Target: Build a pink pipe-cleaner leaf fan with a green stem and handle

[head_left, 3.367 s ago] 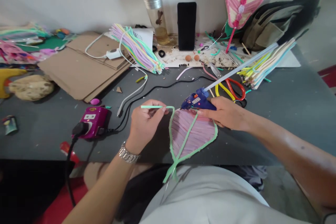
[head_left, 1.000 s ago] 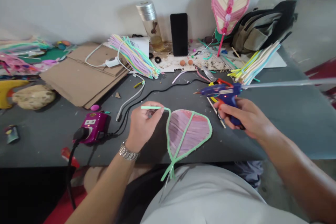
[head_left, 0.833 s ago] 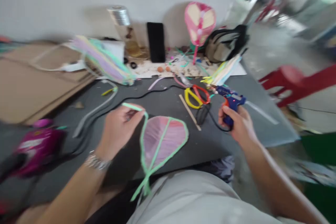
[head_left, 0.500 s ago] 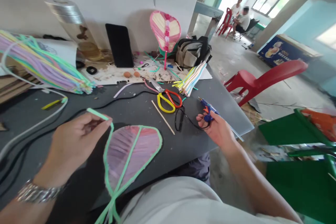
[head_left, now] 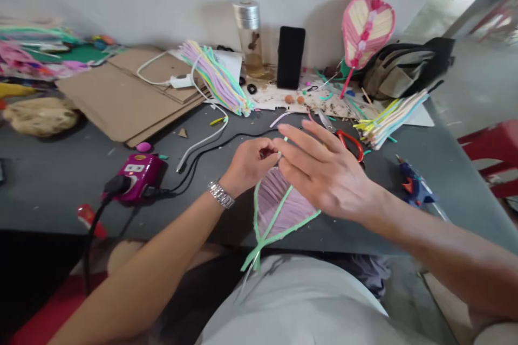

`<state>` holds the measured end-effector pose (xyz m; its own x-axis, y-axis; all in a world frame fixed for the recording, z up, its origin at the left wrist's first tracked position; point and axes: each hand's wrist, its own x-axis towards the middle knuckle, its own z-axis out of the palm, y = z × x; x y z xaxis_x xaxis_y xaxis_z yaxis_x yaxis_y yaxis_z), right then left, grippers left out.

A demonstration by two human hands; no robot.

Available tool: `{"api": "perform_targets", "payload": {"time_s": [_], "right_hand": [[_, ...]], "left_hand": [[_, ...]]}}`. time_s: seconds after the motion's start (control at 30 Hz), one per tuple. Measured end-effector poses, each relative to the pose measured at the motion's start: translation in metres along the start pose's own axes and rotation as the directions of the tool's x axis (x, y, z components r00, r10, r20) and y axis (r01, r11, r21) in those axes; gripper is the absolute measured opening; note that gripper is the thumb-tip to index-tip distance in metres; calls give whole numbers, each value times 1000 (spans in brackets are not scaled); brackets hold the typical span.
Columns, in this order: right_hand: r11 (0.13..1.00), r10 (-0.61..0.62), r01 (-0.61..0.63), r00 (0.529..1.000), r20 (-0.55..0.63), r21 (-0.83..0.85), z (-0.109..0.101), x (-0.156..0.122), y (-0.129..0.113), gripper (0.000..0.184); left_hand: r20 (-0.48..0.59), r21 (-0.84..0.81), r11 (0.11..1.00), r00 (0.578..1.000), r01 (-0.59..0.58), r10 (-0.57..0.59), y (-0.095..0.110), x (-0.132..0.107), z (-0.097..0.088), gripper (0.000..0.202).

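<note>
A pink leaf-shaped craft piece (head_left: 279, 206) edged with green pipe cleaner lies on the dark table (head_left: 60, 183) in front of me. My left hand (head_left: 249, 164) pinches the loose end of the green pipe cleaner at the top of the leaf. My right hand (head_left: 319, 172) hovers over the leaf's upper right, fingers stretched out and apart, holding nothing. The blue glue gun (head_left: 413, 186) lies on the table to the right, away from both hands.
Red-and-yellow scissors (head_left: 350, 143) lie behind my right hand. A purple power strip (head_left: 137, 172) with black cords sits at the left. Further back are bundles of pipe cleaners (head_left: 218, 78), cardboard sheets (head_left: 121, 97), a bottle (head_left: 249, 38), a phone (head_left: 290, 56), a finished leaf (head_left: 366, 27), a bag (head_left: 404, 67).
My right hand has put the glue gun down at the right and come back open over the leaf. My left hand kept its pinch on the green pipe cleaner. The view swung right, then back.
</note>
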<state>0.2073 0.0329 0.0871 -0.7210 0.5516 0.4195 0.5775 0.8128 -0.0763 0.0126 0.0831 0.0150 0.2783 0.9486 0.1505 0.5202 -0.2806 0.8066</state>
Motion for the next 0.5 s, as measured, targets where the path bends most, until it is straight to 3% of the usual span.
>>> {"api": "perform_targets", "payload": {"time_s": [0.1, 0.27, 0.37, 0.5], "right_hand": [[1000, -7, 3, 985, 172, 22, 18, 36, 16, 33], [996, 70, -40, 919, 389, -86, 33, 30, 31, 30], [980, 30, 58, 905, 424, -192, 38, 21, 30, 28], [961, -20, 120, 928, 371, -248, 46, 13, 31, 22]], "left_hand": [[11, -21, 1000, 1000, -3, 3, -1, 1, -2, 17], [69, -39, 996, 995, 79, -76, -9, 2, -6, 18], [36, -30, 995, 995, 92, -91, -15, -3, -14, 17], [6, 80, 990, 993, 116, -116, -21, -17, -24, 12]]}}
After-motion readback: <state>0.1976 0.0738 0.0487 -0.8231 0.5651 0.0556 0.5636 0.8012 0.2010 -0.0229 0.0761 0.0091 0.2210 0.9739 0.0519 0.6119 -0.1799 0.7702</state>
